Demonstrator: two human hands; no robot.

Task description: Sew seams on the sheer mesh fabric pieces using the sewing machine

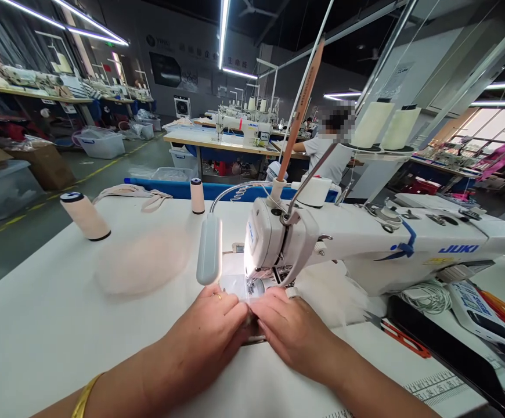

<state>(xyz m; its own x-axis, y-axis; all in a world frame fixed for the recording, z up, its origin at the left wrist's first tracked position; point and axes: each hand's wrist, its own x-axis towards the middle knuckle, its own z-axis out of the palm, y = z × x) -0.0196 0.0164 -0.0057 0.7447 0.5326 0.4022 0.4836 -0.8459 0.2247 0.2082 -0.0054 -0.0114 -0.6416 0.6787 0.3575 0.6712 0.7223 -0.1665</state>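
Observation:
At the sewing machine [274, 244], my left hand [220, 316] and my right hand [289, 322] lie close together just in front of the needle and presser foot [252, 284]. Both have curled, closed fingers on thin, pale sheer fabric [235, 284], which runs under the foot. My fingertips hide part of it. More sheer fabric [335, 290] spreads to the right beneath the machine arm. A small grey lamp [209, 249] lights the needle area from the left. Behind my left hand, a loose sheer piece [143, 261] rests on the white table [52, 325].
Two peach thread cones [86, 217] [197, 196] stand at the table's back left. A phone-like black slab [444, 354], orange-handled snips [404, 339] and coiled cable [426, 297] lie on the right. Farther back, a person in a white shirt [326, 157] sits among other machines.

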